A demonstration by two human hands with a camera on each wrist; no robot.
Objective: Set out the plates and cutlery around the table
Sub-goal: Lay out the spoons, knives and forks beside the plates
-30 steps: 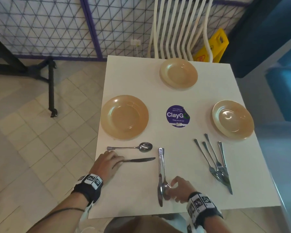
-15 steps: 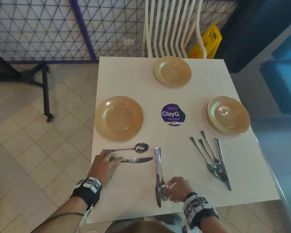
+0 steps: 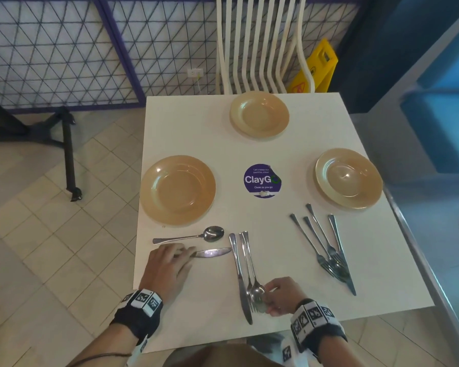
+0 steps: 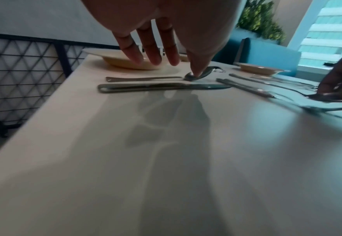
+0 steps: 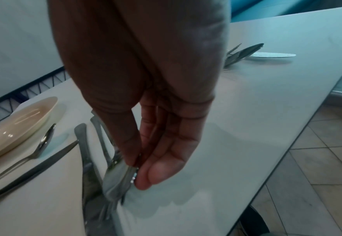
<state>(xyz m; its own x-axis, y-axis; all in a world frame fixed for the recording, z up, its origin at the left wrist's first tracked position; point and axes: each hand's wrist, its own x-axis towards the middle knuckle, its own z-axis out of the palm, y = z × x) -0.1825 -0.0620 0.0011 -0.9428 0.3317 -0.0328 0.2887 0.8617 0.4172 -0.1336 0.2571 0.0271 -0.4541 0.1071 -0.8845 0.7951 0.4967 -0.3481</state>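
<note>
Three tan plates stand on the white table: left plate, far plate, right plate. Below the left plate lie a spoon and a knife. My left hand is open, its straight fingers spread over the knife's handle. Near the front edge my right hand pinches the bowl of a spoon that lies on a fork, beside another knife.
A heap of several forks, spoons and a knife lies at the right, below the right plate. A purple round sticker marks the table's middle. A white slatted chair stands at the far side, blue seating to the right.
My right hand has shifted the spoon and fork slightly, so their handles fan away from the near knife. My left hand stays over the other knife's handle.
</note>
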